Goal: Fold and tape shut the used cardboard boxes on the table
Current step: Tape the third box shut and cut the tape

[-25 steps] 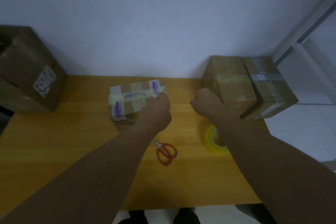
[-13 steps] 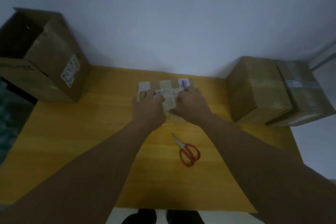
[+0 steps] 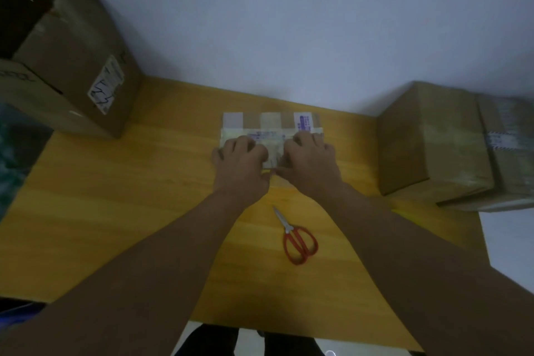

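Note:
A small cardboard box (image 3: 271, 121), patched with pale tape and printed labels, lies at the middle back of the yellow wooden table (image 3: 115, 211). My left hand (image 3: 241, 165) and my right hand (image 3: 310, 162) sit side by side on its near edge. The fingers of both curl over the top and the thumbs lie at the near side, gripping the box. The hands hide the box's front face. Red-handled scissors (image 3: 299, 240) lie shut on the table just in front of my right forearm. No tape roll shows.
A large open cardboard box (image 3: 72, 66) with a white label stands at the back left corner. Two closed, taped boxes (image 3: 427, 139) (image 3: 511, 147) stand together at the right edge. A white wall runs behind the table.
My right hand left the spot near the yellow tape roll and joined my left hand on the small box. The box now lies square to me and the view has shifted left.

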